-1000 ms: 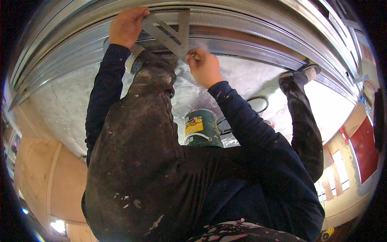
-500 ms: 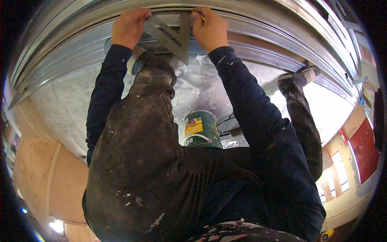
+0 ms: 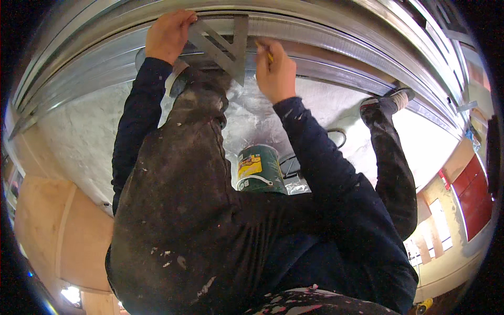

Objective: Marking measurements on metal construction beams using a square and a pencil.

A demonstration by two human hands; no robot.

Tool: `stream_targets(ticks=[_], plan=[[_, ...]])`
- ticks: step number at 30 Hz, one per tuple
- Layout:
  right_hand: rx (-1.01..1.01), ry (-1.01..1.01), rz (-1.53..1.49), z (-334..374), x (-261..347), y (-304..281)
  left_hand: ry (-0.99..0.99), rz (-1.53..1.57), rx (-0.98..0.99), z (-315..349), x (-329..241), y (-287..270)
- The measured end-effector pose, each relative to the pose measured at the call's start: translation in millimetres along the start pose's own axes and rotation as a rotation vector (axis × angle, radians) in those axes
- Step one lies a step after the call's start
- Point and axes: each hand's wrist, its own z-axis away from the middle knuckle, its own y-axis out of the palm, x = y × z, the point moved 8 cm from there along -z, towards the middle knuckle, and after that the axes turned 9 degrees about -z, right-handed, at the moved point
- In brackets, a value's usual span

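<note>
My left hand [image 3: 167, 38] is closed on the left corner of a grey metal triangular square [image 3: 240, 47], fingertips pinching its upper edge. The square lies against long, shiny metal profiles [image 3: 336, 39] that run across the top, with its pointed corner hanging down toward me. Just right of the square, my right hand [image 3: 276, 73] is closed around a thin yellow pencil [image 3: 270, 56], partly hidden by the fingers. Its tip points up and left and looks apart from the profile.
A dark green paint bucket [image 3: 265, 165] with a white handle stands between my legs on the whitish floor [image 3: 86, 139]. Dark cables lie beside it. My shoe [image 3: 386, 100] rests by the profiles at right. Wooden panels [image 3: 42, 220] are at left, a red door [image 3: 473, 189] at right.
My right hand has pulled down from the profile's edge with the pencil, away from the top of the square. The left hand and the square stay in place.
</note>
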Motion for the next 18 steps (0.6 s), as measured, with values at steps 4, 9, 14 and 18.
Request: stream_targets(ticks=[4,9,14,18], plan=[[-0.045,-0.140,0.050,-51.4,21.3,-1.3,0.035,-0.004,-0.062,-2.8,-2.4,-2.8],[-0.016,-0.139,0.117,-39.3,12.7,6.4,0.040,-0.008,-0.051,-3.5,-1.9,0.5],[0.342,0.143,0.098,45.0,-23.4,19.8,0.013,0.056,-0.031,1.4,6.5,3.8],[0.208,0.110,0.059,57.6,-29.2,11.4,0.019,0.096,0.006,-5.6,0.9,0.1]])
